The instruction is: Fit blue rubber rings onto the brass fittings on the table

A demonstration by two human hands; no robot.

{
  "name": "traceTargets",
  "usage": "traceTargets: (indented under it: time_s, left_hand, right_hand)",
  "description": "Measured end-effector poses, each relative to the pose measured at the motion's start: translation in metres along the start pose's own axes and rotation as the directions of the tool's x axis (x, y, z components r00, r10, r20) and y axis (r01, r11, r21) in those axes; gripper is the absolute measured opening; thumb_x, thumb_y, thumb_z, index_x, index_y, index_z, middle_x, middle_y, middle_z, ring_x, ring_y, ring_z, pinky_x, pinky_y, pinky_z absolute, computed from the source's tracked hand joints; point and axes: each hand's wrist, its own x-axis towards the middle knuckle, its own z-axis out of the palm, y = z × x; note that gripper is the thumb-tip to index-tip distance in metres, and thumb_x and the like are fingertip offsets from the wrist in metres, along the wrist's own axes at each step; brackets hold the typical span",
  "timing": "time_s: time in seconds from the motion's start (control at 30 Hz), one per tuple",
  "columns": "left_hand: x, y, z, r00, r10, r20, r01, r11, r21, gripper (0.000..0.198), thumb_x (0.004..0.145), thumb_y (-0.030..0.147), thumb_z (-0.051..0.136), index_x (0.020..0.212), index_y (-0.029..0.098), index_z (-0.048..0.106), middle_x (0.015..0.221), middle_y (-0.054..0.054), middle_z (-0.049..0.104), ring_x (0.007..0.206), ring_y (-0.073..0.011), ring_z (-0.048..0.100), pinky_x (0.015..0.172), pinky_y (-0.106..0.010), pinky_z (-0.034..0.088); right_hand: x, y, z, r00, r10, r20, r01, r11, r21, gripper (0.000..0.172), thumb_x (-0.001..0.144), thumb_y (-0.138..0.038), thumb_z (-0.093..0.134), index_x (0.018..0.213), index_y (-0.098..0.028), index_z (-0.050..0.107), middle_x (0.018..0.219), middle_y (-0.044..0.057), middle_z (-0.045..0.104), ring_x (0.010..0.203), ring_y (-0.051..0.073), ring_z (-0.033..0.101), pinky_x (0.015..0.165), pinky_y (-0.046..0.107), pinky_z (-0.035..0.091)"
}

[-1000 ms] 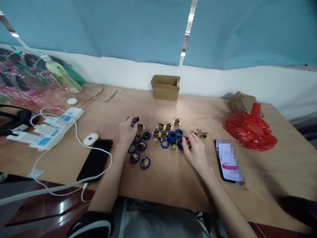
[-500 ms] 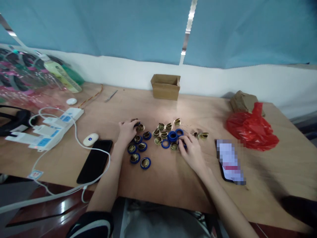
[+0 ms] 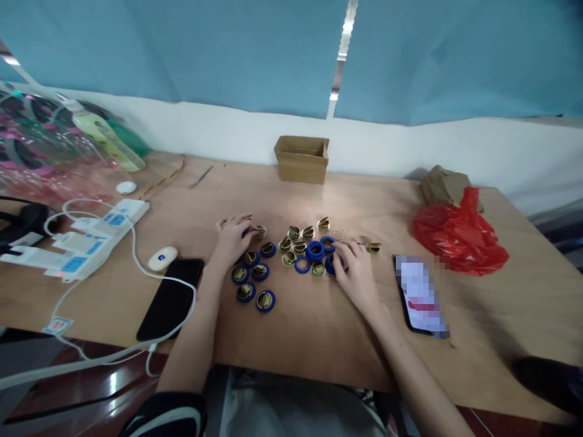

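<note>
My left hand (image 3: 234, 240) is curled over a blue ring (image 3: 248, 231) at the far left of the pieces, its fingers partly hiding it. A brass disc with a raised folded tab (image 3: 261, 232) sits right by those fingertips. Nearer me lie several brass discs set in blue rings (image 3: 265, 300). Fingers apart, my right hand (image 3: 357, 270) rests low over the right side of the pile. Its thumb is beside a blue ring (image 3: 330, 264); what lies under the palm is hidden. Loose blue rings (image 3: 302, 264) and bare brass discs (image 3: 294, 233) are spread between the hands.
An open cardboard box (image 3: 301, 169) stands at the back. On the right are a phone (image 3: 419, 297), a red plastic bag (image 3: 460, 240) and a brown paper packet (image 3: 446, 188). A black phone (image 3: 170, 300), white cables and a power strip (image 3: 100, 240) occupy the left.
My right hand has shifted slightly rightward and its fingers have spread, uncovering a blue ring by the thumb. My left hand stays about where it was. The view has turned slightly.
</note>
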Motion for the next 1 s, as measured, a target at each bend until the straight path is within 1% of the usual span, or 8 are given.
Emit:
traceTargets:
  time_s: [0.1, 0.17, 0.3, 0.4, 0.53, 0.7, 0.87, 1.0]
  left_hand:
    - [0.000, 0.005, -0.003, 0.995, -0.064, -0.070, 0.047, 0.973, -0.224, 0.004, 0.092, 0.024, 0.060, 0.090, 0.022, 0.063, 0.127, -0.013, 0.072, 0.119, -0.0303, 0.068, 0.107, -0.053, 0.045]
    - [-0.002, 0.016, -0.003, 0.987, -0.136, -0.090, 0.082, 0.889, -0.450, 0.012, 0.095, 0.033, 0.059, 0.094, 0.021, 0.058, 0.125, -0.014, 0.073, 0.112, -0.0272, 0.071, 0.098, -0.046, 0.054]
    - [-0.010, 0.052, 0.002, 0.980, -0.183, 0.078, 0.162, 0.507, -0.847, 0.032, 0.093, 0.050, 0.062, 0.093, 0.021, 0.049, 0.107, -0.012, 0.076, 0.097, -0.0242, 0.075, 0.086, -0.041, 0.061]
    - [-0.016, 0.076, 0.009, 0.969, -0.100, 0.225, 0.244, 0.262, -0.934, 0.036, 0.090, 0.052, 0.067, 0.093, 0.020, 0.051, 0.103, -0.009, 0.076, 0.096, -0.0235, 0.076, 0.086, -0.040, 0.062]
    - [-0.021, 0.089, 0.015, 0.948, -0.018, 0.317, 0.318, 0.107, -0.942, 0.035, 0.088, 0.049, 0.072, 0.092, 0.018, 0.055, 0.103, -0.008, 0.075, 0.099, -0.0232, 0.076, 0.091, -0.040, 0.061]
    - [-0.023, 0.090, 0.015, 0.937, 0.003, 0.349, 0.349, 0.013, -0.937, 0.035, 0.085, 0.044, 0.078, 0.101, 0.019, 0.059, 0.109, -0.007, 0.074, 0.098, -0.0211, 0.075, 0.089, -0.039, 0.063]
    - [-0.024, 0.093, 0.018, 0.945, 0.023, 0.327, 0.323, 0.089, -0.942, 0.042, 0.084, 0.043, 0.078, 0.117, 0.018, 0.067, 0.123, -0.010, 0.071, 0.104, -0.0215, 0.071, 0.085, -0.035, 0.064]
    - [-0.027, 0.096, 0.023, 0.949, 0.025, 0.313, 0.307, 0.137, -0.942, 0.042, 0.081, 0.042, 0.081, 0.112, 0.016, 0.071, 0.117, -0.010, 0.075, 0.103, -0.0229, 0.072, 0.087, -0.036, 0.062]
  right_hand:
    - [-0.001, -0.003, 0.005, 0.991, -0.099, 0.089, 0.100, 0.995, -0.016, 0.034, 0.101, -0.016, 0.047, 0.130, -0.023, 0.063, 0.134, 0.012, 0.065, 0.120, 0.031, 0.057, 0.101, 0.052, 0.046]
    - [-0.002, -0.006, 0.010, 0.982, -0.151, 0.117, 0.159, 0.986, -0.060, 0.037, 0.101, -0.014, 0.047, 0.133, -0.022, 0.063, 0.140, 0.014, 0.061, 0.127, 0.033, 0.053, 0.105, 0.056, 0.043]
    - [-0.001, -0.008, 0.020, 0.983, -0.159, 0.091, 0.167, 0.982, -0.089, 0.027, 0.102, -0.018, 0.050, 0.121, -0.018, 0.069, 0.131, 0.015, 0.066, 0.125, 0.031, 0.056, 0.112, 0.055, 0.038]
    - [0.000, -0.006, 0.023, 0.992, -0.110, 0.063, 0.115, 0.990, -0.082, 0.023, 0.103, -0.024, 0.052, 0.115, -0.019, 0.071, 0.119, 0.011, 0.072, 0.114, 0.029, 0.061, 0.108, 0.052, 0.040]
    - [-0.001, -0.003, 0.025, 0.993, -0.082, 0.081, 0.090, 0.990, -0.108, 0.021, 0.103, -0.026, 0.054, 0.112, -0.024, 0.073, 0.116, 0.010, 0.073, 0.112, 0.029, 0.062, 0.104, 0.051, 0.040]
    - [-0.001, -0.004, 0.027, 0.993, -0.104, 0.057, 0.110, 0.989, -0.097, 0.018, 0.102, -0.025, 0.055, 0.106, -0.023, 0.072, 0.111, 0.010, 0.072, 0.109, 0.028, 0.063, 0.105, 0.054, 0.040]
    - [0.001, -0.013, 0.019, 0.986, -0.090, -0.143, 0.099, 0.993, 0.063, 0.016, 0.102, -0.024, 0.055, 0.113, -0.024, 0.067, 0.119, 0.011, 0.070, 0.115, 0.027, 0.064, 0.104, 0.052, 0.047]
    - [-0.002, -0.025, 0.010, 0.963, -0.140, -0.228, 0.191, 0.957, 0.219, 0.021, 0.101, -0.019, 0.057, 0.121, -0.024, 0.062, 0.139, 0.013, 0.063, 0.127, 0.028, 0.061, 0.104, 0.049, 0.053]
